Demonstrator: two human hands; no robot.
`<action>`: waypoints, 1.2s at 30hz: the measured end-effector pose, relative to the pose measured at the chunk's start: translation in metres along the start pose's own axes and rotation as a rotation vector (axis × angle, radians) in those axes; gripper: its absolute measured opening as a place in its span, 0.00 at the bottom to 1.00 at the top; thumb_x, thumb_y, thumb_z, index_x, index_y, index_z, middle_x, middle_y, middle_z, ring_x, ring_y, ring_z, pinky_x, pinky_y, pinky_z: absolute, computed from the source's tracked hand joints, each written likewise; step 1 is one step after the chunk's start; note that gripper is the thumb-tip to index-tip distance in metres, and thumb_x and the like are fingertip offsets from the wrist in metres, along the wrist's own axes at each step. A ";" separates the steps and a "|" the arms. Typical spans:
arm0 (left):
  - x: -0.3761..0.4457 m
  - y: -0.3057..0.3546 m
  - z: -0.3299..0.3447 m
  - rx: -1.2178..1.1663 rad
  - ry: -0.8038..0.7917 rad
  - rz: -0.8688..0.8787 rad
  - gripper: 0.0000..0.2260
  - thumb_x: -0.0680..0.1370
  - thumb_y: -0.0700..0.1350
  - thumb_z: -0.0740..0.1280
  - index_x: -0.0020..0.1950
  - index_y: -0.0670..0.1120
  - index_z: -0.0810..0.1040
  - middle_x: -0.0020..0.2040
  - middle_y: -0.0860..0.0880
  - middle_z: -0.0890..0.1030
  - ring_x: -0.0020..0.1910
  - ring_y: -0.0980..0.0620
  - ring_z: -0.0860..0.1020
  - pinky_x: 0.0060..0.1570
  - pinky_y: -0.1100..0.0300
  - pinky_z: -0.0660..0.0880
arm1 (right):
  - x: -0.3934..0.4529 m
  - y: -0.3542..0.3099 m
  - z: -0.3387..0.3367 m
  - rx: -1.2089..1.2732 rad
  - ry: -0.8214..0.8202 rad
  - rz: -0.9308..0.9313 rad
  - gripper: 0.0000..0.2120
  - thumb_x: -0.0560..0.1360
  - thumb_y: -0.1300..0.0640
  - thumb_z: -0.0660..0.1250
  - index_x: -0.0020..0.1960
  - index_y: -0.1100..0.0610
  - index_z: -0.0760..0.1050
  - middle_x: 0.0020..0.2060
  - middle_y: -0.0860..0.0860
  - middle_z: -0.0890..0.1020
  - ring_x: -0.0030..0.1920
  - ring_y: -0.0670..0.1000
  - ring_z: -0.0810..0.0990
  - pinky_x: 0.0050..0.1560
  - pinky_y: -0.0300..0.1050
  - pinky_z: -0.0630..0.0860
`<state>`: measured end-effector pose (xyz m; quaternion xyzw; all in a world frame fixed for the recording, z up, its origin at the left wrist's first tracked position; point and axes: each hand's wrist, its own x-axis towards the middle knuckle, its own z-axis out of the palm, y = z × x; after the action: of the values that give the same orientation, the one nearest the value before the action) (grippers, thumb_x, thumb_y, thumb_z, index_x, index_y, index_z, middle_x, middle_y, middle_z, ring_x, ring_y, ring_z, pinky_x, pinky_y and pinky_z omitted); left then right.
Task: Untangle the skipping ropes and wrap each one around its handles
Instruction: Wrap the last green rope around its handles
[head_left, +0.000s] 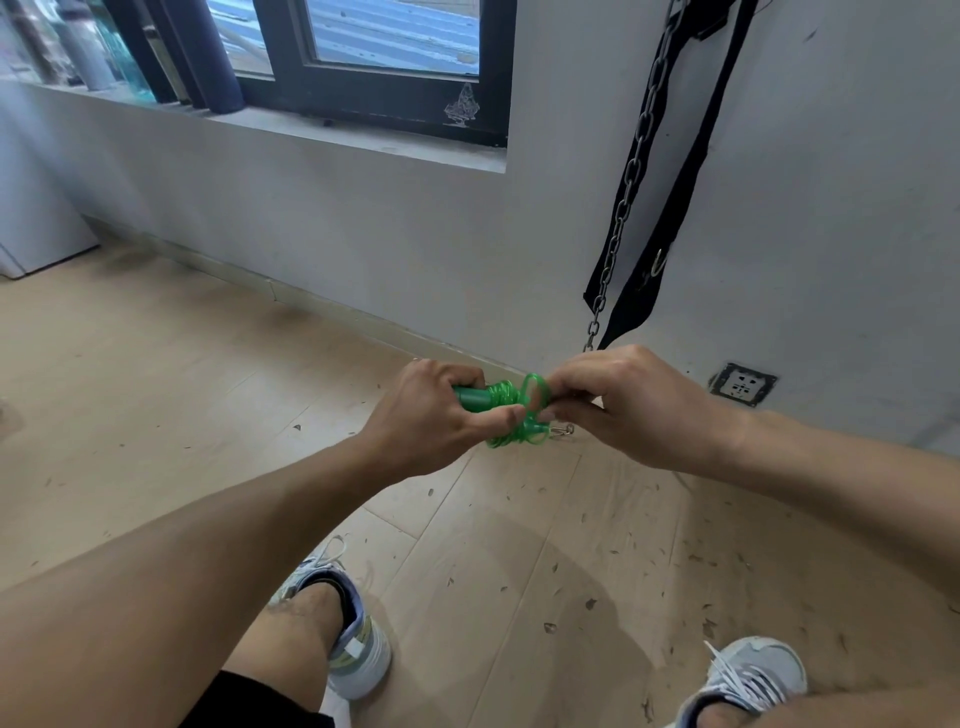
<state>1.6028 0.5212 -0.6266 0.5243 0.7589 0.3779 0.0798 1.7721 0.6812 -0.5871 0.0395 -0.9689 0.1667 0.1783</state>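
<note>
A pale wood floor (156, 364), littered with small dark scraps, runs up to a white wall (363, 218) with a dark-framed window (374, 78) above a grey sill. On the wall hangs a black strap (670, 208) with a metal chain (631, 176) beside it, both reaching down to just behind the hands; a wall socket (743, 383) sits low to the right. Two grey sneakers show at the bottom, the left shoe (353, 644) and the right shoe (753, 675).

The left hand (431, 415) is curled round a green handle (470, 399), thumb pressed along the coils. The right hand (634, 410) pinches a loop of the green skipping rope (519, 410), which is wound in tight coils around the handle between the two hands, held in the air above the floor. A small metal clip (563, 430) pokes out under the right fingers.
</note>
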 end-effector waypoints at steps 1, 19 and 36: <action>0.000 0.000 0.001 -0.008 -0.009 -0.004 0.24 0.68 0.67 0.68 0.32 0.45 0.78 0.27 0.47 0.78 0.23 0.57 0.68 0.23 0.58 0.63 | 0.000 0.001 0.000 -0.015 0.002 -0.006 0.04 0.76 0.60 0.73 0.50 0.56 0.85 0.40 0.47 0.85 0.38 0.44 0.80 0.40 0.40 0.77; 0.005 0.003 0.000 -0.044 0.065 -0.105 0.17 0.73 0.59 0.73 0.29 0.51 0.76 0.24 0.55 0.75 0.23 0.59 0.69 0.23 0.68 0.62 | -0.010 0.007 0.012 0.149 0.270 0.073 0.05 0.73 0.60 0.78 0.48 0.60 0.86 0.40 0.49 0.87 0.38 0.44 0.85 0.41 0.40 0.83; 0.003 -0.002 -0.003 -0.118 -0.090 -0.159 0.18 0.72 0.59 0.73 0.29 0.50 0.75 0.23 0.56 0.72 0.23 0.57 0.67 0.24 0.62 0.62 | -0.008 0.006 0.006 0.131 0.123 -0.073 0.08 0.74 0.56 0.74 0.50 0.59 0.86 0.43 0.49 0.87 0.40 0.43 0.85 0.44 0.38 0.82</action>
<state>1.5984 0.5214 -0.6249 0.4734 0.7700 0.3905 0.1745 1.7762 0.6849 -0.5973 0.0762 -0.9410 0.2255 0.2404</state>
